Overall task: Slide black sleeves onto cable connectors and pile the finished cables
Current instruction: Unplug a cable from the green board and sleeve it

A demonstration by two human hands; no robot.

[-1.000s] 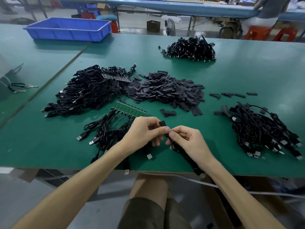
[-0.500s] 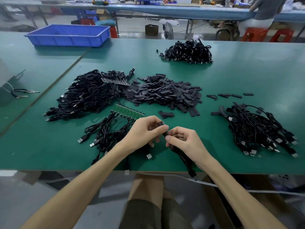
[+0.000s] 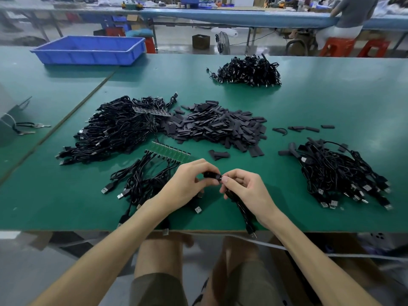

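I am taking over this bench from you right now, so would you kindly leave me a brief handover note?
Hands: left hand pinches a black sleeve; right hand grips the cable by its connector end.
Loose sleeves lie mid-table, unsleeved cables in the left heap and on the green board strip.
Done: the right pile looks sleeved.
Left: seat this sleeve, add the cable there, then work through the rest.

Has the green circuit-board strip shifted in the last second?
No. The green circuit-board strip sits just as far from the heap of flat black sleeves as before.
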